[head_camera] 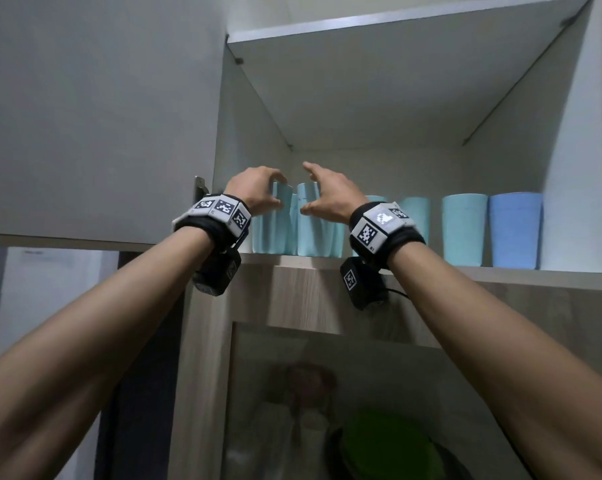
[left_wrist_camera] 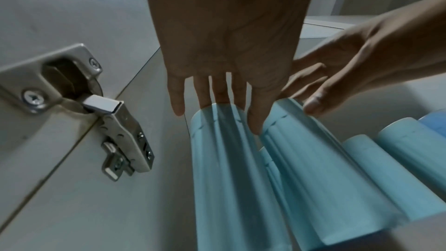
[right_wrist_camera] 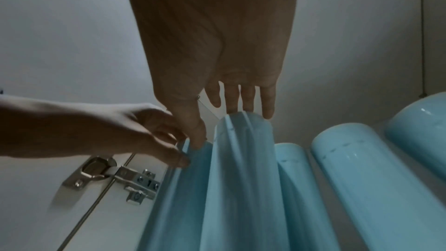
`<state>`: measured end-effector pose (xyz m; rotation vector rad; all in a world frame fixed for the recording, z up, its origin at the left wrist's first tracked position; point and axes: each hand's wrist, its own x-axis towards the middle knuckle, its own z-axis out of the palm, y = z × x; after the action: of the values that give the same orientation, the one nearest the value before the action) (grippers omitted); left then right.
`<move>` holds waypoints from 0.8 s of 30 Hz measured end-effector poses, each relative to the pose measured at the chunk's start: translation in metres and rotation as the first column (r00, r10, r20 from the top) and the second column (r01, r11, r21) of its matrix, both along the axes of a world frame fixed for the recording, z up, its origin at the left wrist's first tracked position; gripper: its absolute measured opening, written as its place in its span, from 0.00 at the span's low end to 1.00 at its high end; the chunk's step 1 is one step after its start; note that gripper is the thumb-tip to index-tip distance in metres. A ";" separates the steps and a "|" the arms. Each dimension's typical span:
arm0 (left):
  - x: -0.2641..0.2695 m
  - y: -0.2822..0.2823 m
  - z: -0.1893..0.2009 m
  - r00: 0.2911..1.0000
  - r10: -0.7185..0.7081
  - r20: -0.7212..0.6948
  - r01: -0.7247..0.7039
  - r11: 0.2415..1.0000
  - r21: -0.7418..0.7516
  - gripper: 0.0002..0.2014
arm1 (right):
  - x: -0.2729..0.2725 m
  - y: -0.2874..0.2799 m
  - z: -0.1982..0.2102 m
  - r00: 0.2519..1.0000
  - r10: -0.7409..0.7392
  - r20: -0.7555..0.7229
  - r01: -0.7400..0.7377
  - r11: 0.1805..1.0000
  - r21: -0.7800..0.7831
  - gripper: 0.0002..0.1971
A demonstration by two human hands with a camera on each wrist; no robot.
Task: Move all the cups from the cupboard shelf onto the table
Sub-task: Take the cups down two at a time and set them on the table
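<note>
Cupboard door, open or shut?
Open. The door is swung out to the left, its hinge is exposed, and the cups on the shelf stand in plain view.

In view are one blue cup point(head_camera: 516, 230), at least six teal cups point(head_camera: 464, 230), some half hidden, and one door hinge point(left_wrist_camera: 115, 121).

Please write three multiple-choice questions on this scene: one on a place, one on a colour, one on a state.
1. The left hand is at: A the leftmost cup; B the far end of the row; C the person's side.
2. The rightmost cup is: A red; B darker blue; C white.
3. The right hand is: A a fist; B holding a plate; C open.
Answers: 1 A: its fingers curl over that cup's rim. 2 B: the cup beside it is paler. 3 C: its fingers are spread.
</note>
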<state>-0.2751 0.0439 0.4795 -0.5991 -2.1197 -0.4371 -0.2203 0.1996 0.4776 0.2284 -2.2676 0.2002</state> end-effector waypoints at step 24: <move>0.227 -0.087 -0.144 0.992 -0.090 0.085 0.055 0.936 0.348 0.20 | 0.145 -0.012 -0.117 0.784 0.618 -0.069 -0.613 0.751 -0.246 0.24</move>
<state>-0.0484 -0.0427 0.3351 -0.4585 -2.0508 -0.8763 -0.0749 0.1875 0.3604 0.8428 -2.0763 0.8425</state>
